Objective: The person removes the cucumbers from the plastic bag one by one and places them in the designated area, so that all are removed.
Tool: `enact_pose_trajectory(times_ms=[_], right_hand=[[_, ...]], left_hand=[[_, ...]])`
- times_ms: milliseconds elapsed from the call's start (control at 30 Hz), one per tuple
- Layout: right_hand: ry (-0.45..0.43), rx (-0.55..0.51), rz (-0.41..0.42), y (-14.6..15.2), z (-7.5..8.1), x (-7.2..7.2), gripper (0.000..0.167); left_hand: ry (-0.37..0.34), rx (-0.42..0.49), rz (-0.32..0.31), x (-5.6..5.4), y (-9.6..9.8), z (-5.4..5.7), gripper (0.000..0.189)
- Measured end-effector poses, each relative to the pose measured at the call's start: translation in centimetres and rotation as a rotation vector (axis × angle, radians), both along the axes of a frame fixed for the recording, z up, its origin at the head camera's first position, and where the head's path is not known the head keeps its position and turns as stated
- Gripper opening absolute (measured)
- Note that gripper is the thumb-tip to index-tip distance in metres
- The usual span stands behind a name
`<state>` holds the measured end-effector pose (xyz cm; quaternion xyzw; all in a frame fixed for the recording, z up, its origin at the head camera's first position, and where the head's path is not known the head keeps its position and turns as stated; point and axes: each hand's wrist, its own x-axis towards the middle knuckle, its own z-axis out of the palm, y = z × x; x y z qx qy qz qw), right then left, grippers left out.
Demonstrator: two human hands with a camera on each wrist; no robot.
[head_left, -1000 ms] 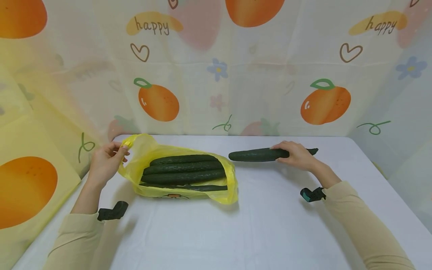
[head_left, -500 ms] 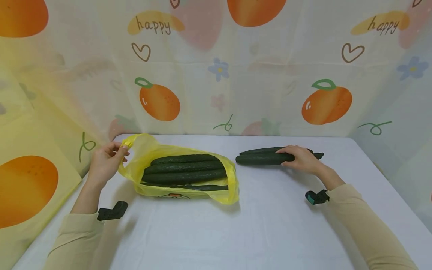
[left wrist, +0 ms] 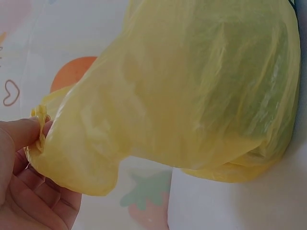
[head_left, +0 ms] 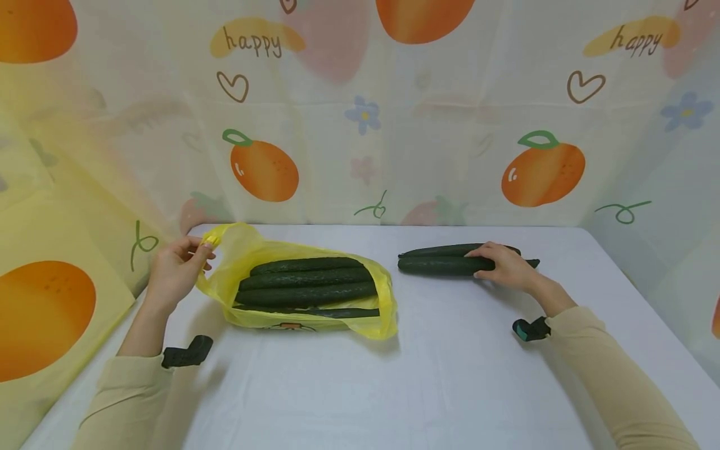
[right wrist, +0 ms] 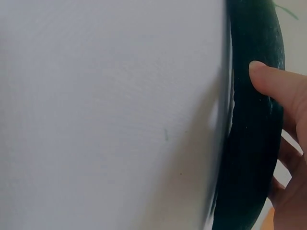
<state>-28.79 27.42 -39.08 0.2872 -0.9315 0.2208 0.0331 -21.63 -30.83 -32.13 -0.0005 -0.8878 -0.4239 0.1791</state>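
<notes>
My left hand (head_left: 175, 272) pinches the handle of a yellow plastic bag (head_left: 385, 303) between thumb and fingers and holds it up to the left. The bag lies on its side, its mouth facing me. Inside are several dark green cucumbers (head_left: 306, 294), stacked lengthwise. In the left wrist view, the knotted handle (left wrist: 41, 122) sits at my fingertips. To the right of the bag, my right hand (head_left: 503, 267) grips a cucumber (head_left: 441, 266) on the table, thumb on the near side in the right wrist view. Just behind it lies another cucumber (head_left: 433, 252), partly hidden.
A white cloth covers the table (head_left: 349, 394). A fruit-patterned curtain (head_left: 433, 156) hangs along the back edge and both sides. Black wrist cameras (head_left: 188, 351) sit below each hand.
My right hand has lowered its cucumber to the table, slightly right and nearer to me, and another cucumber now shows behind it. The left hand and the bag stay in place.
</notes>
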Motion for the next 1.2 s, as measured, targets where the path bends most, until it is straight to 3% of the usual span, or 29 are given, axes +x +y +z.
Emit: enact_pose_trajectory(times_ms=[633, 867, 1200], right_hand=[[0.036, 0.099, -0.094, -0.34, -0.07, 0.47, 0.038], [0.064, 0.051, -0.089, -0.44, 0.00, 0.66, 0.034], [0.029, -0.015, -0.094, -0.84, 0.28, 0.65, 0.034]], left_hand=[[-0.002, 0.005, -0.008, -0.11, 0.39, -0.01, 0.025], [-0.006, 0.004, -0.010, -0.14, 0.47, -0.09, 0.023], [-0.017, 0.008, -0.006, -0.12, 0.53, -0.06, 0.032]])
